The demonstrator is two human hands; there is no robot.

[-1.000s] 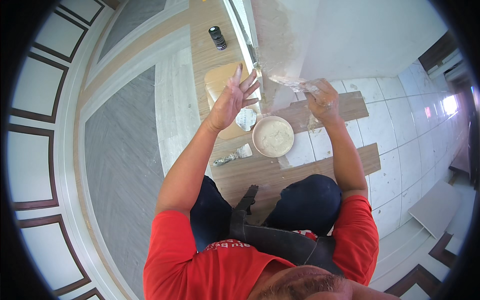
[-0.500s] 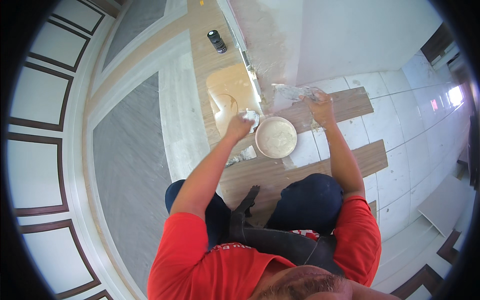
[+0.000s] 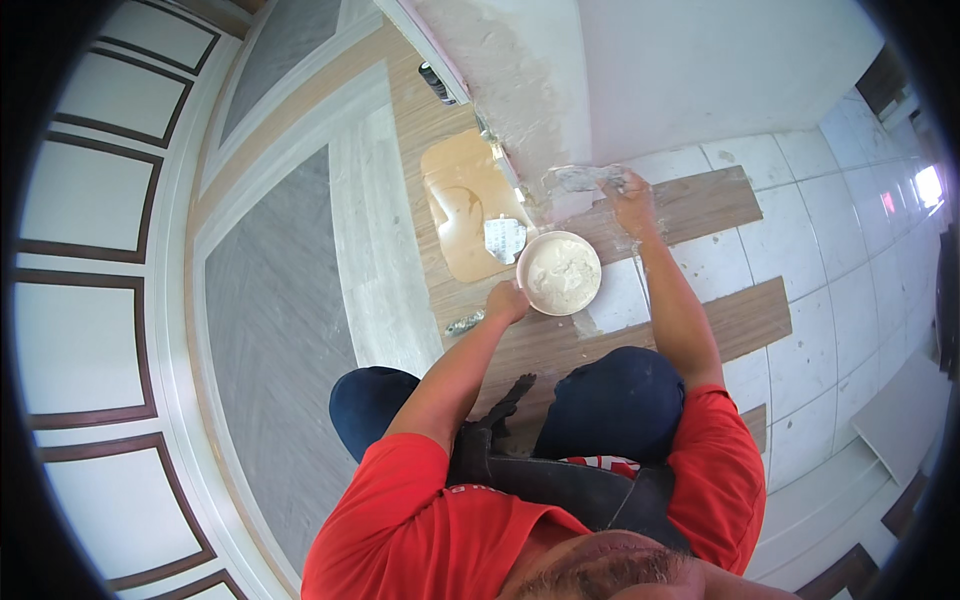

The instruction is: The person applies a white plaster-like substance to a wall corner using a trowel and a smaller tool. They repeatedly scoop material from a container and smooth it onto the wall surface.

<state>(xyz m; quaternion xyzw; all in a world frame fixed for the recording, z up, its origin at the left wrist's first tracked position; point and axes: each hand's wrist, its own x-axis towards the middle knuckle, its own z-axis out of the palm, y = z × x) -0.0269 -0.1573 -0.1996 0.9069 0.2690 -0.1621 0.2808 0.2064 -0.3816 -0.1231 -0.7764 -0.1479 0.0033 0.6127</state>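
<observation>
My left hand [image 3: 508, 302] is closed on the near left rim of a round bowl [image 3: 523, 262] that holds pale, creamy filler [image 3: 562, 276]. My right hand [image 3: 632, 205] grips a flat trowel [image 3: 582, 179] smeared with filler, its blade close to the foot of the wall; whether it touches the wall I cannot tell. Left of the bowl, a small white piece like paper or a packet [image 3: 505, 240] lies on a tan board [image 3: 450, 165]. Beside my left wrist is a small filler-smeared object [image 3: 465, 323], partly hidden by my arm.
A patchy plastered wall [image 3: 660, 80] rises ahead, with a black bottle [image 3: 436, 84] partly behind its corner. Wood-look planks [image 3: 700, 208] lie across white floor tiles [image 3: 690, 255] to the right. Grey flooring [image 3: 280, 290] and framed white panels [image 3: 80, 345] are to the left.
My left hand has left the white piece on the board and moved down to the bowl's rim. My right hand stays near the wall with the trowel. The view has shifted slightly.
</observation>
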